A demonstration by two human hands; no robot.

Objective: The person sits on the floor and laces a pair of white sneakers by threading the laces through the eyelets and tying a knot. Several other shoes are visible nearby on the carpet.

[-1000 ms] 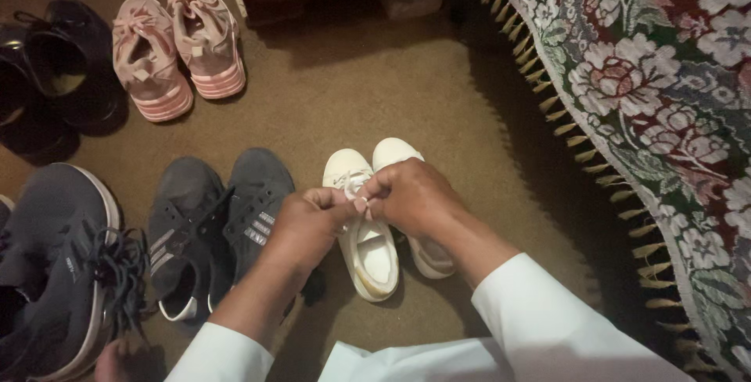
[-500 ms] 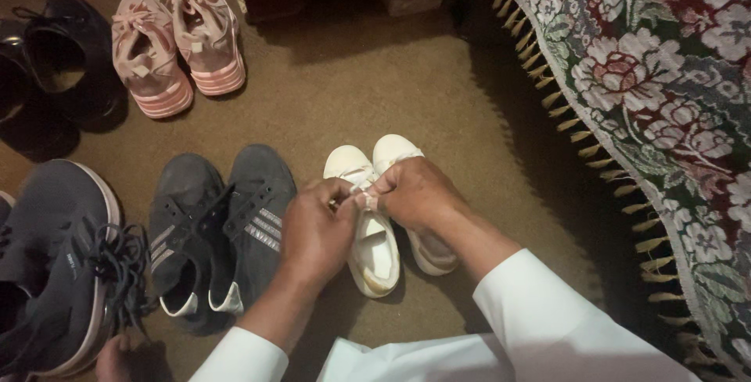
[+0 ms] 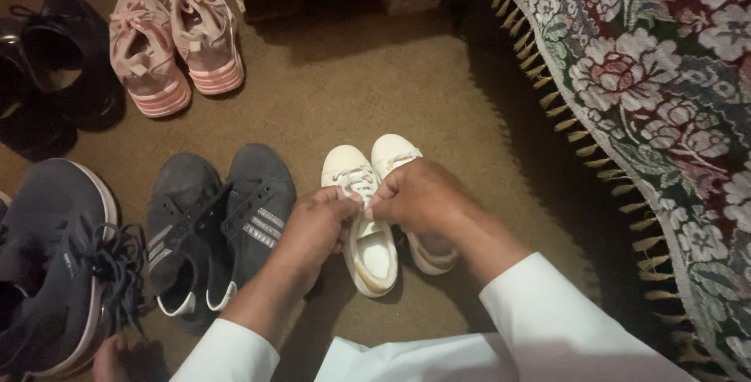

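Head view shows, from the left, a big grey running shoe (image 3: 55,264), then a pair of dark grey sneakers (image 3: 219,225), on the brown carpet (image 3: 375,92). Next is my left hand (image 3: 317,225), fingers pinched closed on the thin lace (image 3: 358,185) of the white sneaker (image 3: 364,225). My right hand (image 3: 415,194) pinches the same lace from the other side. I judge the lace soft and limp, best gripped near its ends; the shoe seems light. At far right hangs a floral fringed cloth (image 3: 649,84).
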